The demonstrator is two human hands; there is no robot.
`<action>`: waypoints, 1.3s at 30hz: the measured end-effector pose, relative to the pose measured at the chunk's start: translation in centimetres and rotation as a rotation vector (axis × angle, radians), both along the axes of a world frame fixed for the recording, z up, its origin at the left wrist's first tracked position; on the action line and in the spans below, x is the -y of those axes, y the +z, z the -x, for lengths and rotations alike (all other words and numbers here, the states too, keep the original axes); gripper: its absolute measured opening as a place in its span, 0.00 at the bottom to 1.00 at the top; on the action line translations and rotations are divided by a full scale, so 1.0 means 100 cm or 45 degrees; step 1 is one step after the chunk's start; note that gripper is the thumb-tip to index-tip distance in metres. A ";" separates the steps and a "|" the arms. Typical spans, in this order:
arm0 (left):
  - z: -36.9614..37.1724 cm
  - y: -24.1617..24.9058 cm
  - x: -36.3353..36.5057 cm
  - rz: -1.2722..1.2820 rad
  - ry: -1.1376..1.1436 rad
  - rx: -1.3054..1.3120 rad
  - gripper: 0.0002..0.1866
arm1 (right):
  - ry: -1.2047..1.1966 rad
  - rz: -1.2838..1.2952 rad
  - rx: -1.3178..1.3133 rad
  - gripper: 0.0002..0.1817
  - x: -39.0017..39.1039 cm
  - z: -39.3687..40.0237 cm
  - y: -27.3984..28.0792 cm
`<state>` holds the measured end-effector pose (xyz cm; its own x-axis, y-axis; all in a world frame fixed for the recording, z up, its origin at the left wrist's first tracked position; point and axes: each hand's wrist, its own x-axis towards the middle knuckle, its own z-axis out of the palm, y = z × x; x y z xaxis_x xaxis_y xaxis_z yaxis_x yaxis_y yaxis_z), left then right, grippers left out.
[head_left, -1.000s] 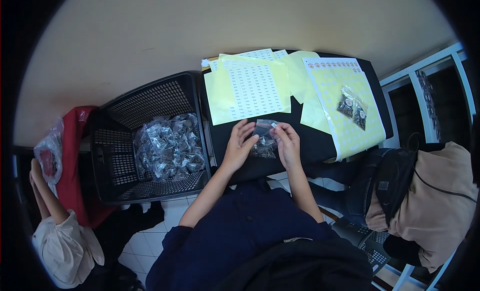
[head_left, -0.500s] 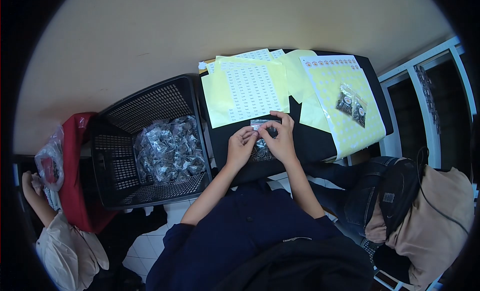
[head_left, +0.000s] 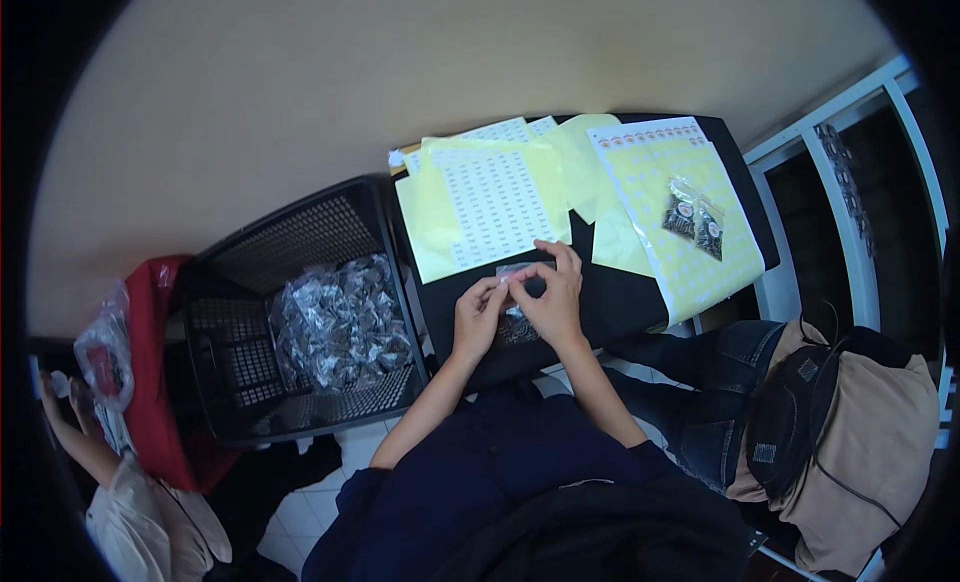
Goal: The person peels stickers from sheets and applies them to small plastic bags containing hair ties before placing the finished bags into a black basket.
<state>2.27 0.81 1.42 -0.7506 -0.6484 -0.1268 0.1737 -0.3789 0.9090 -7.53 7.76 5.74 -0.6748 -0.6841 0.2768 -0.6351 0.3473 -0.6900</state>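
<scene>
Your left hand (head_left: 477, 320) and right hand (head_left: 557, 307) pinch the top of the small bag (head_left: 516, 329), fingertips together, seemingly to steady it over the black table (head_left: 612, 294). The printed sheets (head_left: 492, 197) lie just beyond, probably for easy reach.

A plain beige wall (head_left: 400, 72) rises behind everything. At far left, a clear plastic bag (head_left: 104, 357) lies against red fabric (head_left: 150, 372), near a co-worker in a cream top (head_left: 130, 527). White floor tiles (head_left: 310, 507) show below. At right, another person wears blue jeans (head_left: 715, 402), a tan top (head_left: 870, 442) and a black bag (head_left: 795, 422), beside a pale metal frame (head_left: 835, 232)
</scene>
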 end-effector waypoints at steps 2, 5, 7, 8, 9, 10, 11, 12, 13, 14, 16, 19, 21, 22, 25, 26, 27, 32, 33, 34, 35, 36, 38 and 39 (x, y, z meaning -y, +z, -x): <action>0.001 -0.002 0.000 0.027 0.030 0.086 0.10 | -0.006 0.062 0.064 0.08 0.000 0.002 -0.005; 0.003 -0.004 -0.002 0.036 0.097 0.099 0.10 | -0.023 0.153 0.208 0.12 -0.003 0.007 -0.013; 0.004 -0.002 -0.004 0.069 0.116 0.150 0.10 | -0.061 0.182 0.266 0.15 -0.008 0.012 -0.008; 0.004 -0.004 -0.007 0.131 0.111 0.171 0.10 | -0.040 0.224 0.389 0.15 -0.013 0.015 -0.007; 0.005 -0.003 -0.009 0.095 0.150 0.163 0.10 | 0.026 0.240 0.381 0.14 -0.018 0.020 -0.004; 0.006 0.000 -0.012 0.058 0.192 0.155 0.10 | 0.091 0.249 0.313 0.13 -0.024 0.029 -0.004; 0.007 0.004 -0.012 0.047 0.233 0.200 0.10 | 0.060 0.293 0.273 0.12 -0.031 0.039 -0.005; 0.007 0.004 -0.011 0.029 0.243 0.186 0.07 | 0.030 0.338 0.234 0.12 -0.038 0.051 -0.006; 0.007 0.004 -0.011 0.082 0.245 0.203 0.06 | -0.040 0.364 0.226 0.10 -0.046 0.067 -0.002; 0.008 0.004 -0.011 0.138 0.248 0.221 0.06 | -0.122 0.344 0.209 0.09 -0.056 0.088 -0.007; 0.008 0.007 -0.009 0.206 0.209 0.365 0.05 | -0.290 0.389 0.205 0.10 -0.072 0.137 -0.010; 0.009 0.013 -0.002 0.473 0.148 0.593 0.09 | -0.454 0.424 0.166 0.11 -0.098 0.230 -0.018; 0.014 0.013 0.000 0.840 0.251 0.805 0.11 | -0.552 0.299 0.043 0.16 -0.108 0.290 -0.013; 0.024 0.027 -0.003 1.080 0.351 0.949 0.13 | -0.544 0.304 0.039 0.16 -0.109 0.316 -0.011; 0.058 0.057 -0.017 1.402 0.463 1.220 0.29 | -0.601 0.133 -0.043 0.18 -0.106 0.391 -0.012; 0.072 0.061 -0.017 1.397 0.475 1.173 0.30 | -0.573 0.062 -0.113 0.20 -0.102 0.413 -0.017; 0.089 0.061 -0.016 1.397 0.482 1.175 0.30 | -0.544 -0.011 -0.183 0.23 -0.098 0.433 -0.022; 0.201 0.063 -0.010 1.461 0.041 0.597 0.25 | -0.370 -0.244 -0.225 0.31 -0.071 0.486 -0.029; 0.225 0.059 -0.009 1.492 -0.069 0.516 0.23 | -0.371 -0.350 -0.177 0.33 -0.065 0.485 -0.024; 0.247 0.057 -0.010 1.485 -0.152 0.498 0.22 | -0.372 -0.459 -0.129 0.35 -0.061 0.487 -0.023; 0.268 0.054 -0.010 1.475 -0.234 0.480 0.22 | -0.367 -0.462 -0.123 0.35 -0.058 0.489 -0.021; 0.289 0.051 -0.010 1.482 -0.271 0.432 0.21 | -0.396 -0.482 -0.103 0.37 -0.055 0.492 -0.022; 0.331 0.041 -0.011 1.513 -0.309 0.322 0.20 | -0.423 -0.508 -0.075 0.39 -0.055 0.502 -0.020; 0.351 0.035 -0.010 1.540 -0.308 0.259 0.19 | -0.368 -0.432 0.078 0.37 -0.056 0.507 -0.018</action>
